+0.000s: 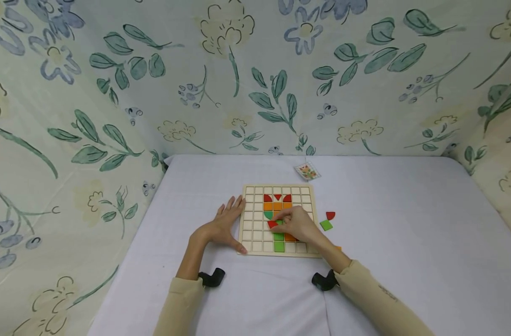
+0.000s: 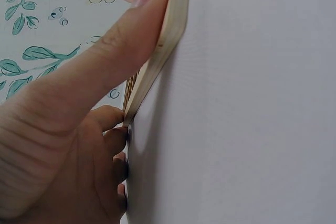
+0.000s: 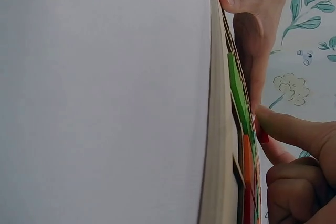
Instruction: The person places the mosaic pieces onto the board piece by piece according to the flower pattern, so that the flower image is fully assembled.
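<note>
A wooden grid board (image 1: 248, 235) lies on the table, with red, orange and green flat pieces set in its middle columns. My right hand (image 1: 299, 225) is over the lower middle of the board and pinches a red tile (image 1: 272, 224) between thumb and fingertips. How far the tile stands above the grid I cannot tell. Against the board's left edge rests my left hand (image 1: 224, 226), its fingers spread and its thumb (image 2: 113, 45) at the near corner. Part of the pattern is hidden beneath the right hand.
Right of the board lie a loose red rounded piece (image 1: 330, 215) and a green square (image 1: 326, 225). An orange piece (image 1: 338, 248) shows partly beside the right wrist. Behind the board is a small picture card (image 1: 307, 171). A floral cloth (image 1: 238, 112) hangs along the table's back.
</note>
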`<state>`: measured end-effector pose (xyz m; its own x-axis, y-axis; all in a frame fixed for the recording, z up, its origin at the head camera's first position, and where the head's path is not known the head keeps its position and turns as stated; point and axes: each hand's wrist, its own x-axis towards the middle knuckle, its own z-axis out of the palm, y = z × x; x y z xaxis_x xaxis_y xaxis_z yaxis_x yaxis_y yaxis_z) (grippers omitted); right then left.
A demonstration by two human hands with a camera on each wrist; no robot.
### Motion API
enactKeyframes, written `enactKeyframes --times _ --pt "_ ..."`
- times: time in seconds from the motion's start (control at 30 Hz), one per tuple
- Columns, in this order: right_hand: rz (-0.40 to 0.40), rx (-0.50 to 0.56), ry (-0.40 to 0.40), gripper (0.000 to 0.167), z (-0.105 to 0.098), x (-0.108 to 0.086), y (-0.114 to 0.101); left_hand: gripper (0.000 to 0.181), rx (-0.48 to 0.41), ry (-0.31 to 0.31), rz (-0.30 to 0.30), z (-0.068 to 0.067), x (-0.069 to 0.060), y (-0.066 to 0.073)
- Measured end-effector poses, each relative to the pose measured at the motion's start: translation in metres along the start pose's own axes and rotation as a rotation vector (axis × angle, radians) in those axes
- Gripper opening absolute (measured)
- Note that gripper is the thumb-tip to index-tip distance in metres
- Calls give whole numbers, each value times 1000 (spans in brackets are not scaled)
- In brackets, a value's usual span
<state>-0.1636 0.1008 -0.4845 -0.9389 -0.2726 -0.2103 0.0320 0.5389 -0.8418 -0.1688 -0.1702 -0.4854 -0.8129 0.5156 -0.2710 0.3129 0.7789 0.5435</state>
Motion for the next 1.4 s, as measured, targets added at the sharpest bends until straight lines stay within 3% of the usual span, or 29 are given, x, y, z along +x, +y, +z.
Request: enactKeyframes --times 1.2,1.4 --pt "13 53 13 12 10 1 -2 149 2 -2 0 -1 -1 1" --pt "50 51 7 15 2 -6 -1 150 -3 2 0 -1 -1 2"
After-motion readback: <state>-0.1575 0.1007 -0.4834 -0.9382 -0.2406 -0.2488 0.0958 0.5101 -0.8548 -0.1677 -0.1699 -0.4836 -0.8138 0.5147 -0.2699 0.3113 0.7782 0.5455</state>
